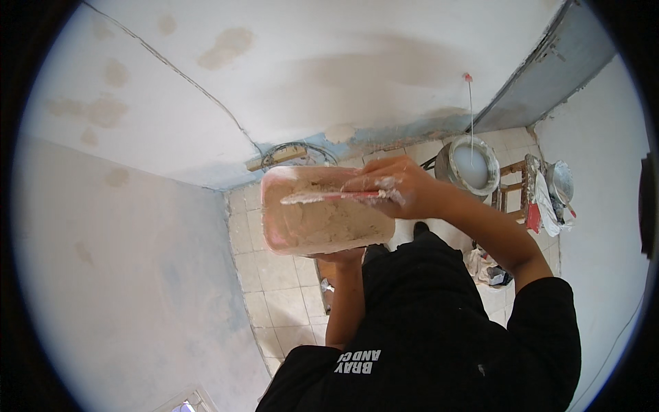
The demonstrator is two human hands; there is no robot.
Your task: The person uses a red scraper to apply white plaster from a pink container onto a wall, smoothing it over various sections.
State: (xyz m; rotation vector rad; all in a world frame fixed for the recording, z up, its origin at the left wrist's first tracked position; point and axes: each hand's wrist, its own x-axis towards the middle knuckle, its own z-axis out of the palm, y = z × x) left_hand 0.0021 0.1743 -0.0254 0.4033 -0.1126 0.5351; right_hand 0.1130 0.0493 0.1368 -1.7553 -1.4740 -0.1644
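A pale pink rectangular tub (269, 230) is held up in front of my body, with beige plaster (329, 225) spread inside it. My left hand (341, 256) supports the tub from beneath at its near side; most of its fingers are hidden under it. Over the tub's right part, my right hand (401, 185) is closed round a putty knife (322, 197). The knife's edge is coated with whitish plaster, and a strip of red shows along it. White smears of plaster mark the right hand's fingers.
Ahead is a patchy white wall (274, 89) with damp beige spots and a cable. A bucket of whitish liquid (473, 167) stands at right, beside a wooden stool (525, 185) and a metal pot (560, 180). Coiled cable (302, 152) lies by the wall on the tiled floor (285, 305).
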